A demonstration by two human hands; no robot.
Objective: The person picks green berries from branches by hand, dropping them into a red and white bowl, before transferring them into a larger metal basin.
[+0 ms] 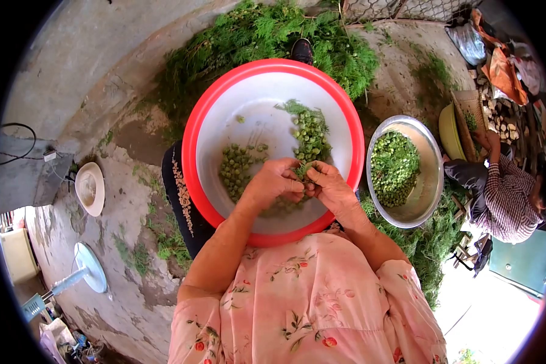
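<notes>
A large white basin with a red rim [191, 145] rests on my lap. Over its near part my left hand [278, 184] and my right hand [332, 185] meet, fingers closed round a small green sprig [302, 171] between them. A pile of loose green pods [235, 170] lies in the basin's left part. Toward the right side sits a clump of green pods with feathery leaves [311, 134]. Part of the sprig is hidden by my fingers.
A metal bowl [432, 182] of green pods [395, 164] stands to the right. Leafy branches [267, 30] lie beyond the basin. Another person [509, 200] sits at the right by a yellow-green basin [449, 130]. A hat [90, 189] lies at the left.
</notes>
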